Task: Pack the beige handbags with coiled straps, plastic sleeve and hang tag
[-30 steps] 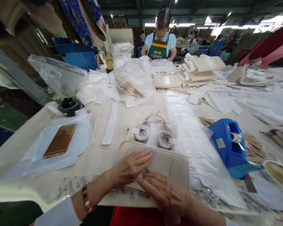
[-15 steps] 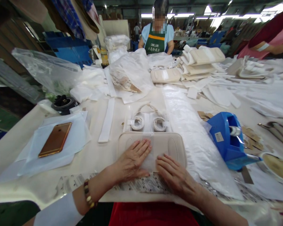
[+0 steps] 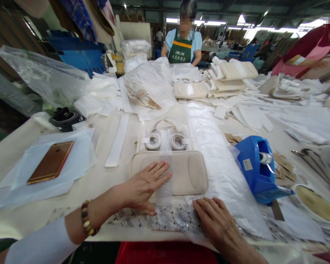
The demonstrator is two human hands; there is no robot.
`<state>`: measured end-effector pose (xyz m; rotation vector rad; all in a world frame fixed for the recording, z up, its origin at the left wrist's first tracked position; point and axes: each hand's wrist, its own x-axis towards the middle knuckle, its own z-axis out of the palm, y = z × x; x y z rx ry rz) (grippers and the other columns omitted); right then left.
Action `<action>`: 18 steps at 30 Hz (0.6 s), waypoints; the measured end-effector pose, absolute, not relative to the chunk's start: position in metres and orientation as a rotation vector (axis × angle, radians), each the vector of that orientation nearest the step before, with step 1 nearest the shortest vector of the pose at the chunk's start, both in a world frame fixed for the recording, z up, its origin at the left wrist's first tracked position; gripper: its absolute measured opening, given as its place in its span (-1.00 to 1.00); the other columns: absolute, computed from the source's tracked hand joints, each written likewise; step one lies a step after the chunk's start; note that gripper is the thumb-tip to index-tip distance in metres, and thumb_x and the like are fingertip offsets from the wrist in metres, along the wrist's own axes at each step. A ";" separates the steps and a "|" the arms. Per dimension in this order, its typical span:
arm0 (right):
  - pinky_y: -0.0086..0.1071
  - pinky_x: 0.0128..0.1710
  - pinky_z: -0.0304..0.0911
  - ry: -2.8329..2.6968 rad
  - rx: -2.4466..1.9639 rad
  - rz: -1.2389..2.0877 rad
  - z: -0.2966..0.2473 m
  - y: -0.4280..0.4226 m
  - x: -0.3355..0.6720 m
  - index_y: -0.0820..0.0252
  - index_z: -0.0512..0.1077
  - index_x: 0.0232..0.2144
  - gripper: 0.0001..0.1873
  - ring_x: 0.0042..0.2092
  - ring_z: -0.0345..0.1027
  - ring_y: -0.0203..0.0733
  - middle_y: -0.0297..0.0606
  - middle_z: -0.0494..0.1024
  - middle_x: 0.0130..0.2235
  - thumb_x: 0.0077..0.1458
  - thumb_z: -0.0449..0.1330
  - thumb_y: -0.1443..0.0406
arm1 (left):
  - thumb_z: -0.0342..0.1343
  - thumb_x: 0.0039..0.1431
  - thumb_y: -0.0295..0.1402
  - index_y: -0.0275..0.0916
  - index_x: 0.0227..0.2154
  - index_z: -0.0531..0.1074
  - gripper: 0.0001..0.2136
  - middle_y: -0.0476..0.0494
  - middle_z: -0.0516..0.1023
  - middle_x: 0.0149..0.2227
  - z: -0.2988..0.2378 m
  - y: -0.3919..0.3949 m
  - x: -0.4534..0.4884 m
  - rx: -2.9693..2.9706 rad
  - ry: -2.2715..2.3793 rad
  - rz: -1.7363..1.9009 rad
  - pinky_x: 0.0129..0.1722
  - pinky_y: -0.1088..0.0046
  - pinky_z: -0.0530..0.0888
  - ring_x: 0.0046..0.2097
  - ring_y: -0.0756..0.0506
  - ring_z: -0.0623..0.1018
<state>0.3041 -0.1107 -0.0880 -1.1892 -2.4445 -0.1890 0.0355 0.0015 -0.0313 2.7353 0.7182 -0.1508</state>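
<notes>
A flat beige bag piece (image 3: 185,179) with rounded corners and stitched ovals lies before me, a white translucent band across its middle. My left hand (image 3: 145,185) rests on its left part and the band, fingers spread, thumb reaching the printed plastic strip (image 3: 170,216) along the table's front. To the right, my right hand (image 3: 217,220) is off the bag piece, its fingers bent together over the strip beside a white edge; the thumb and whatever is pinched are hidden. Behind the bag piece sit two wrapped strap coils (image 3: 153,141) and a thin handle (image 3: 165,124).
White wrap (image 3: 211,154) runs along the right, beside a blue tape dispenser (image 3: 255,172) and a bowl (image 3: 316,203). At left, a phone (image 3: 51,163) lies on pale sheets. Beige pieces (image 3: 231,73) are stacked behind. Two people (image 3: 183,47) stand across the table.
My right hand has slid off the bag piece toward the front edge, its fingers now bent over the strip. My left hand stays on the bag piece. The whole view has shifted slightly.
</notes>
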 end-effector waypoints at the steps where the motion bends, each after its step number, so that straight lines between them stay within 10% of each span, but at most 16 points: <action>1: -0.14 -0.06 0.17 -2.472 -1.170 -0.196 -0.089 -0.108 0.303 0.34 0.37 -0.09 -0.64 -0.13 0.33 -0.07 -0.09 0.51 -0.20 0.17 -0.13 0.51 | 0.30 -0.19 -0.08 -0.40 0.24 -0.06 -0.02 -0.62 -0.19 0.28 -0.028 0.002 0.036 2.736 0.727 -0.193 0.24 0.01 -0.04 0.32 -0.35 -0.14; 8: -0.21 -0.34 0.27 -2.487 -1.118 -0.166 -0.082 -0.093 0.294 0.29 0.38 -0.37 -0.70 -0.36 0.26 -0.10 -0.13 0.43 -0.40 0.12 -0.13 0.53 | 0.11 -0.20 -0.44 -0.45 0.21 0.01 -0.19 -0.57 -0.17 0.29 -0.028 -0.003 0.041 2.755 0.771 -0.122 0.25 0.04 -0.04 0.32 -0.35 -0.10; 18: -0.20 -0.15 0.36 -2.532 -1.071 -0.176 -0.087 -0.100 0.303 0.41 0.35 -0.13 -0.62 -0.15 0.33 -0.05 -0.01 0.48 -0.21 0.02 -0.09 0.58 | 0.04 -0.24 -0.50 -0.48 0.21 -0.01 -0.18 -0.61 -0.21 0.29 -0.029 -0.008 0.047 2.766 0.861 -0.256 0.25 0.01 -0.06 0.32 -0.38 -0.17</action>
